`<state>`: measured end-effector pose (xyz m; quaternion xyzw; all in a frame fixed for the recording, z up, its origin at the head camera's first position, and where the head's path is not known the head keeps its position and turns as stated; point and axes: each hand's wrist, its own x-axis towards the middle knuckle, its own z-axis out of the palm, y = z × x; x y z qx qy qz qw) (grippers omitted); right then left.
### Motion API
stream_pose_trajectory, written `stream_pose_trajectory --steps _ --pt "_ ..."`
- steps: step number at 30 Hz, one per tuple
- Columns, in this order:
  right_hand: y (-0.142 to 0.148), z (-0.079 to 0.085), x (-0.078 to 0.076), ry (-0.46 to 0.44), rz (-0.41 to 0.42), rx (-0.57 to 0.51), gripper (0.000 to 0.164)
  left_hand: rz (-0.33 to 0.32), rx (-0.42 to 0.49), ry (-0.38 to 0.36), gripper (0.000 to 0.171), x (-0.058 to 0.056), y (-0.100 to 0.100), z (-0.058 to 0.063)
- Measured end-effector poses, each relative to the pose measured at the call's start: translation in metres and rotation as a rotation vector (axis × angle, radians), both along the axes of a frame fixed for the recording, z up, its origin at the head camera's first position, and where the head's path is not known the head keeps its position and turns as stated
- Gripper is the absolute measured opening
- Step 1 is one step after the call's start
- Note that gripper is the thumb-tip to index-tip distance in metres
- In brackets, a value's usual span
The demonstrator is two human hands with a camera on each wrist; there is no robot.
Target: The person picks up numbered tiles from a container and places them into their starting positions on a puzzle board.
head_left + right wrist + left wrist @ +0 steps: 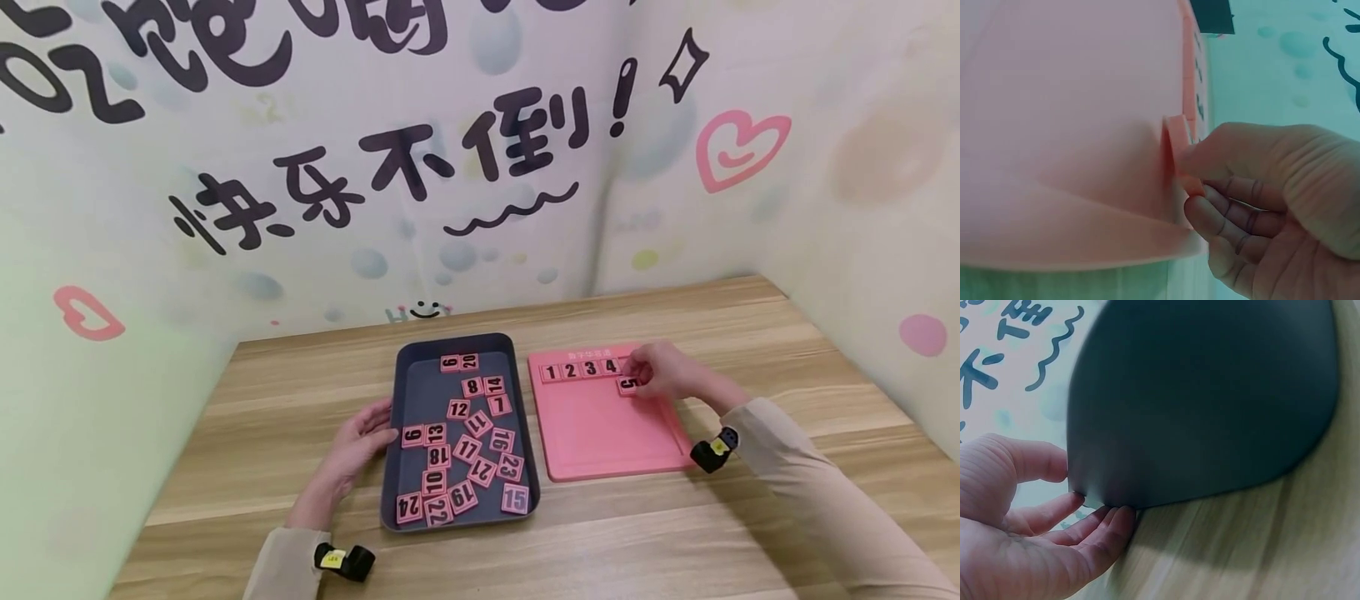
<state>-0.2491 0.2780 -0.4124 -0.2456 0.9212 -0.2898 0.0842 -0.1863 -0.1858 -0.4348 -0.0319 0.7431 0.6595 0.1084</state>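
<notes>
My right hand pinches a small pink tile marked 5 between thumb and fingers, at the upper right of a pink square board. The tile's number lies turned sideways. In the right wrist view this tile stands tilted against the board's surface. Tiles 1, 2, 3 and 4 sit in a row along the board's top edge. My left hand holds the left side of a dark grey tray, thumb at the rim and fingertips low on the outer wall.
Several loose numbered tiles lie in the tray at various angles, such as 15 and 24. Tray and board stand side by side on a wooden table. A printed wall cloth rises behind the table's back edge.
</notes>
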Motion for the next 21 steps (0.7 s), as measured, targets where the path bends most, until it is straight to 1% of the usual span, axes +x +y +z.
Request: stream_pose_trajectory --steps 4,6,9,13,15,18,21 --pt "0.001 -0.001 -0.001 0.024 0.028 0.028 0.021 0.001 0.002 -0.002 0.056 0.0 0.0 -0.001" --pt "0.001 -0.001 0.0 0.05 0.026 0.042 0.022 0.002 0.003 -0.002 0.056 0.0 0.0 -0.001" --pt "-0.001 0.001 0.002 0.082 -0.023 0.057 0.021 0.0 0.005 -0.003 0.055 0.0 -0.001 -0.001" --pt "-0.009 0.003 0.007 0.088 -0.133 0.087 0.031 0.004 -0.001 -0.004 0.055 0.0 -0.001 0.0" --pt "-0.012 0.002 0.009 0.084 -0.175 0.11 0.032 0.003 -0.006 -0.004 0.055 0.0 -0.001 0.0" --pt "-0.015 0.002 0.011 0.09 -0.204 0.136 0.028 0.002 -0.008 -0.006 0.055 0.0 -0.001 0.0" --pt "-0.017 0.002 0.011 0.108 -0.201 0.143 0.02 -0.001 -0.011 -0.005 0.055 0.0 -0.001 0.0"
